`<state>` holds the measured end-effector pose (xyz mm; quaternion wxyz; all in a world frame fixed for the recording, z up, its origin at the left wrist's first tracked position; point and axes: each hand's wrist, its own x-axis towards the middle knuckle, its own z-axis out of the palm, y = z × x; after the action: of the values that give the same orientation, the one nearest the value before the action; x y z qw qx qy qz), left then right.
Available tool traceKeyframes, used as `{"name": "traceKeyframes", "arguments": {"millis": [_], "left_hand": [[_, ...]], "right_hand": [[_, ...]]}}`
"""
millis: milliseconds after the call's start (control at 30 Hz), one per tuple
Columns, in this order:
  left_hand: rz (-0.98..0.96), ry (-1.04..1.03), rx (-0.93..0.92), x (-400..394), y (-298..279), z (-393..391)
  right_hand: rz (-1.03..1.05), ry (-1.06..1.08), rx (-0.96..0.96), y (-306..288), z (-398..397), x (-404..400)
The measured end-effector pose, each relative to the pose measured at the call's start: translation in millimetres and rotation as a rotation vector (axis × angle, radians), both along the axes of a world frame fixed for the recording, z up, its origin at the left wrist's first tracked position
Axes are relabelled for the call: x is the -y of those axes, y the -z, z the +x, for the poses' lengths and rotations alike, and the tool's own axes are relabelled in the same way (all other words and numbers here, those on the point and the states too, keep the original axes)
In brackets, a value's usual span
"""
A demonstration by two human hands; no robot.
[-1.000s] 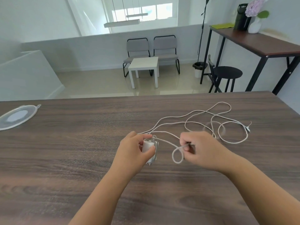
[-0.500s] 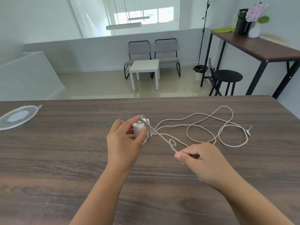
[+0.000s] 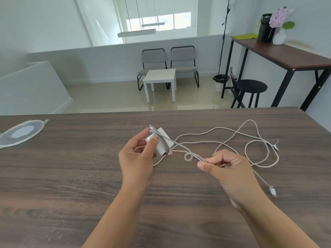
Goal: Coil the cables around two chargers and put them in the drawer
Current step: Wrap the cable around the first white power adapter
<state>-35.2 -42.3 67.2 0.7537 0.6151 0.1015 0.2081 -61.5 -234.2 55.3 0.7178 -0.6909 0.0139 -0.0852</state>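
My left hand (image 3: pixel 138 158) grips a white charger block (image 3: pixel 162 142) just above the dark wooden table (image 3: pixel 71 176). A few turns of grey-white cable are wound round the block. From it the cable (image 3: pixel 232 136) runs right with a small kink loop to my right hand (image 3: pixel 227 169), which pinches it between thumb and fingers. The rest lies in loose loops on the table at the right, with one plug end (image 3: pixel 273 191) by my right wrist and another end (image 3: pixel 276 146) farther back. I see no second charger and no drawer.
A round clear lid (image 3: pixel 19 134) lies at the table's far left. Beyond the table's far edge the floor holds two grey chairs (image 3: pixel 170 63), a small white table (image 3: pixel 160 81), a black stool (image 3: pixel 251 86) and a tall dark table (image 3: pixel 286 56).
My left hand has turned the charger so that more of the block shows. My right hand stays to the right of it, still pinching the cable with the small loop.
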Motion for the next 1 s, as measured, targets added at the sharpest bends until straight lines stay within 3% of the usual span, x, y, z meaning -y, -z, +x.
{"name": "traceKeyframes", "arguments": {"millis": [167,300,367,433,500,633,1000], "left_hand": [[0.038,-0.03,-0.018,-8,5,6],[0.032,-0.075,-0.042,-15,7,11],[-0.007,-0.103,-0.048,-21,5,15],[-0.042,-0.094,-0.041,-22,2,16],[-0.08,-0.079,-0.04,-19,1,16],[-0.192,-0.026,-0.041,-12,-3,17],[-0.283,-0.011,-0.046,-6,1,17]], "right_hand": [[-0.535,0.158,0.211,-12,-19,0],[-0.777,0.368,0.395,-18,-26,5],[-0.872,0.377,0.496,-14,-26,8],[-0.835,0.251,0.496,-6,-25,8],[-0.72,0.09,0.341,-2,-24,8],[-0.739,-0.094,0.061,0,-28,3],[-0.313,-0.249,-0.062,1,-26,-4]]}}
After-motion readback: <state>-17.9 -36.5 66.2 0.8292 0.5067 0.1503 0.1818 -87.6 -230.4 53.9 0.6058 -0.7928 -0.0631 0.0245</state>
